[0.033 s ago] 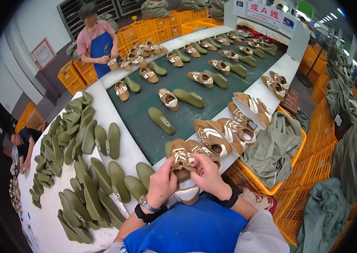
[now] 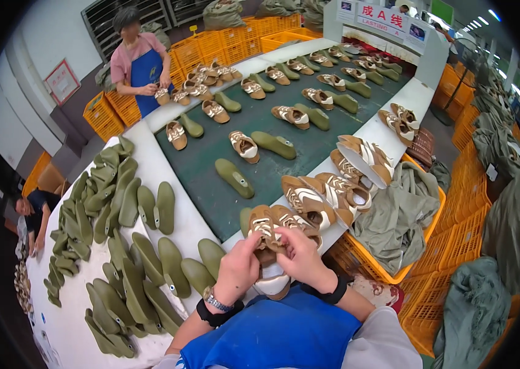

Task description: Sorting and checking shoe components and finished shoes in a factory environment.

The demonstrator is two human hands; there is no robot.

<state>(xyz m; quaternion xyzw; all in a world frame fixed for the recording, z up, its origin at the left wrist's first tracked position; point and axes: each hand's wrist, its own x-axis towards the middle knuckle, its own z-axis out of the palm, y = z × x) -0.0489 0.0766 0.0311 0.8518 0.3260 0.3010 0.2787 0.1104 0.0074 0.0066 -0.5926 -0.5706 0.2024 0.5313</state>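
Moved since the earlier frame: hands, barely, along with a slight shift of the whole view. Shoe, one, brown with white stripes: located at the near belt corner, just above the apron, between the two hands. Left hand: thumb and fingers pinching the upper, left of the opening. Right hand: likewise, right side; neither hand clearly nearer. Long axis: roughly fore-and-aft, running between the palms. Toe: pointing away, toward the belt; white heel toward the apron.
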